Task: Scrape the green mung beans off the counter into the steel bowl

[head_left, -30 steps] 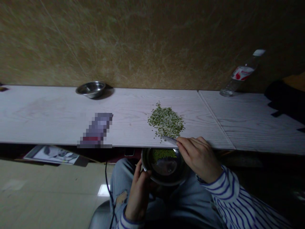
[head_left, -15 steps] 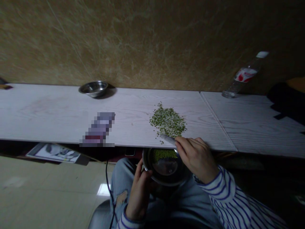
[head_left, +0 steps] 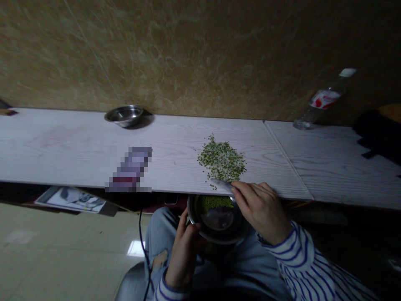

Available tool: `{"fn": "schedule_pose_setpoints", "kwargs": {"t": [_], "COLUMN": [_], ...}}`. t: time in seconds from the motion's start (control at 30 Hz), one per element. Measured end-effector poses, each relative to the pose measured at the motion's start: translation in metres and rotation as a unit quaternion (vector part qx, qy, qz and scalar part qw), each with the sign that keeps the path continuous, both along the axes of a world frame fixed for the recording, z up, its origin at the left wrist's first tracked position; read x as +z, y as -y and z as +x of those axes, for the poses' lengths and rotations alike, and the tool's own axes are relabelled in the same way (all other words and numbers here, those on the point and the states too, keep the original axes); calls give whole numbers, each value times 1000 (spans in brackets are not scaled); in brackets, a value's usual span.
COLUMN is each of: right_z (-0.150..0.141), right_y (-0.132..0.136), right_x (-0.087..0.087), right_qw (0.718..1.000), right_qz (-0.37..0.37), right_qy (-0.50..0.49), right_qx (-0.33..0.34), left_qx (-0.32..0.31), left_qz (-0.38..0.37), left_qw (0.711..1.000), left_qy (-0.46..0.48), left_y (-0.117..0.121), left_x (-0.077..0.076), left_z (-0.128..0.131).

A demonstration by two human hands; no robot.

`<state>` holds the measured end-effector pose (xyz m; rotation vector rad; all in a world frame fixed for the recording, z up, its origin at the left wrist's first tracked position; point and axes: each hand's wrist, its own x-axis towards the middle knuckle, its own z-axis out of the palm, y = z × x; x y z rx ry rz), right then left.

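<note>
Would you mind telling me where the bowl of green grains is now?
In the head view, the bowl is low, slightly right of centre, at the edge of the tabletop, with the left hand at its left rim.

**Dim Light Falls on Your Table (head_left: 175, 136)**

The far steel bowl (head_left: 124, 118) throws a soft shadow rightward; your held bowl (head_left: 217, 236) shows a dull sheen. White glare marks the floor (head_left: 78, 255), while the lower right sinks into near-black.

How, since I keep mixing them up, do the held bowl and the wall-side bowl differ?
The held bowl contains green grains; the wall-side bowl shows shiny metal inside. The left hand grips the held bowl off the tabletop; the wall-side bowl rests on the tabletop. Both look round and metallic.
</note>
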<state>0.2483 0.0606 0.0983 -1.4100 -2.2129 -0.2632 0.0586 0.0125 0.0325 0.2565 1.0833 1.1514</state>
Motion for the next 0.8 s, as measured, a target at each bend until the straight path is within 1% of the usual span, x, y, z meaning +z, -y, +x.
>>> {"fn": "schedule_pose_setpoints", "kwargs": {"t": [0.13, 0.37, 0.53, 0.63, 0.8], "right_z": [3, -4, 1, 3, -2], "right_y": [-1, -2, -2, -3, -4], "right_x": [0, -4, -5, -5, -3], "right_qw": [1000, 1000, 1000, 1000, 1000], "right_qz": [-2, -3, 9, 18, 18], "right_qy": [1, -7, -18, -19, -17], "right_qx": [-6, -10, -16, -17, -17], "left_qx": [11, 12, 15, 20, 11], "left_qz": [-10, 3, 0, -1, 12], "left_qw": [1000, 1000, 1000, 1000, 1000], "left_qy": [2, -4, -5, -2, -8], "left_y": [-1, -1, -2, -2, -1], "left_x": [2, 0, 1, 1, -1], "left_z": [0, -1, -4, -4, -4]}}
